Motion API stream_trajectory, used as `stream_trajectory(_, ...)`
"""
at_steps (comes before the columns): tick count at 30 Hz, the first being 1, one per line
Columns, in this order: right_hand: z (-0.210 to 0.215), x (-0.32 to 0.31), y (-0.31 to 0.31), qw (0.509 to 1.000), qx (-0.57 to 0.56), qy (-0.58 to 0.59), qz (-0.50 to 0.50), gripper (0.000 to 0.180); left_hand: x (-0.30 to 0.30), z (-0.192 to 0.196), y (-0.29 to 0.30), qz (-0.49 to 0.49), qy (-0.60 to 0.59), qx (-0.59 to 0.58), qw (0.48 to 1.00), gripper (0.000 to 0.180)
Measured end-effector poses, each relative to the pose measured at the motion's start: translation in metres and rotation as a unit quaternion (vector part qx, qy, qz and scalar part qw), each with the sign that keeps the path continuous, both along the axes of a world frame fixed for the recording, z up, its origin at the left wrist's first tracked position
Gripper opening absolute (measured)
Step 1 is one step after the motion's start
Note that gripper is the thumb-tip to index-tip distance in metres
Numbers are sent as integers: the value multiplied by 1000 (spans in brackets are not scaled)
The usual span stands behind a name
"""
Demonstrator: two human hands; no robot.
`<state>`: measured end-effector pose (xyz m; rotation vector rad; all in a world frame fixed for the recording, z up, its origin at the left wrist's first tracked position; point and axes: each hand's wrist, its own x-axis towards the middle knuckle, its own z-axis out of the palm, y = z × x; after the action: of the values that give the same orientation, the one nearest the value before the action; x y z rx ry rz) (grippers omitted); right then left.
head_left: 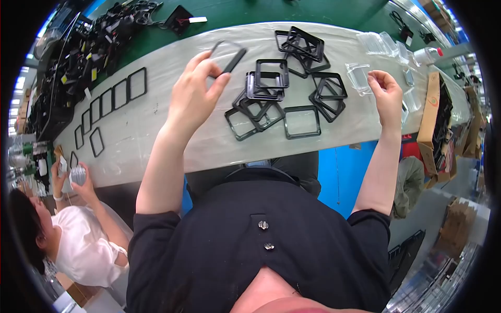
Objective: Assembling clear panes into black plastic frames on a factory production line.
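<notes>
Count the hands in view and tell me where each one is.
4: the left hand gripping a black-rimmed frame; the right hand at the clear plastic pieces; a co-worker's wristbanded hand and other hand, far left.

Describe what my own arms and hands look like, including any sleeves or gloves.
Your left hand and right hand are bare, with no gloves or watch visible. Your forearms are uncovered too. Short, plain black sleeves match your black top.
</notes>
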<state>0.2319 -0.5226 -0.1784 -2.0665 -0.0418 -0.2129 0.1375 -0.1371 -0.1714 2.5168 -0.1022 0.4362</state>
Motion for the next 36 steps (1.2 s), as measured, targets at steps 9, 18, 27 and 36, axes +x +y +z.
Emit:
stream_trajectory(9, 29, -83, 125, 986, -14, -66, 149, 8, -99, -2, 52, -27, 130, 258, 957, 73)
stream_trajectory(18, 25, -115, 180, 966, -60, -39, 247, 10, -45, 16, 73, -163, 273, 274, 908, 82)
stream_trajectory(27, 34, -121, 258, 896, -11, -328, 299, 23, -92, -15, 50, -179, -32, -519, 835, 98)
stream_trajectory(36, 32, -144, 270, 914, 250, -19, 320, 51, -115, 6, 48, -212, -92, -434, 871, 112)
